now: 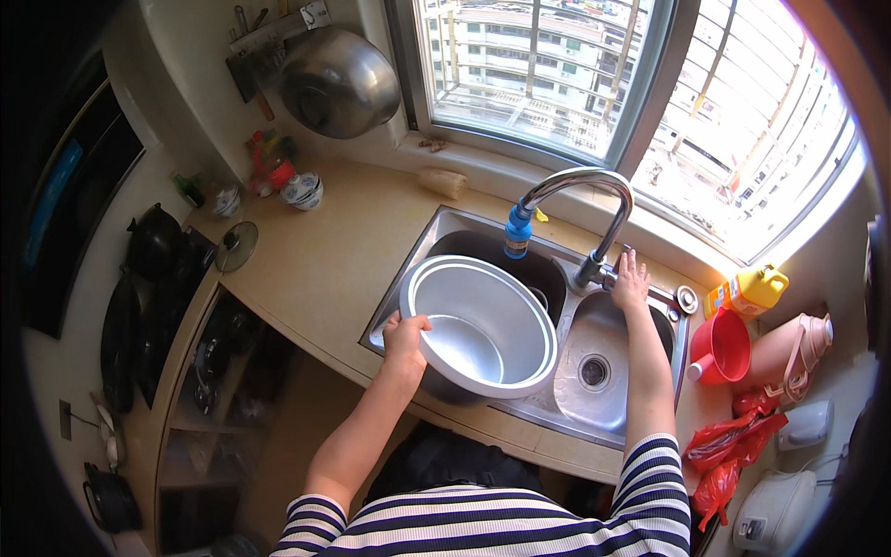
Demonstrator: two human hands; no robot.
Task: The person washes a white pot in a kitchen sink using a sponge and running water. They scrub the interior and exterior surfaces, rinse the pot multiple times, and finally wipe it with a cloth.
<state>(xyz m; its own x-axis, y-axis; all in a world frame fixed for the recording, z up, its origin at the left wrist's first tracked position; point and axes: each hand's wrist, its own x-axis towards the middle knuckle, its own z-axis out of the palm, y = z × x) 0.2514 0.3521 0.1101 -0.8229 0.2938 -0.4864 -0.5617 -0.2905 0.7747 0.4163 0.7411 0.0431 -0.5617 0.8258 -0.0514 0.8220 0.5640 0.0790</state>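
Note:
A silver-grey metal inner pot (477, 334) is tilted over the front of the sink's left basin, its pale wide rim facing up. My left hand (405, 337) grips its left rim, thumb over the edge. Inside, the pot shows only a shiny bare bottom. My right hand (631, 280) lies at the base of the chrome gooseneck faucet (619, 209), fingers stretched out over its lever, which is mostly hidden. A blue filter (517, 230) is fitted on the spout, behind the pot. No water stream shows.
The double steel sink's right basin (578, 379) has a drain. Right of it stand a red dipper (724, 348), a yellow jug (752, 291), a pink thermos (783, 348) and red plastic bags (731, 445). Lidded bowls (302, 191) stand on the left counter; a large metal basin (341, 83) hangs above.

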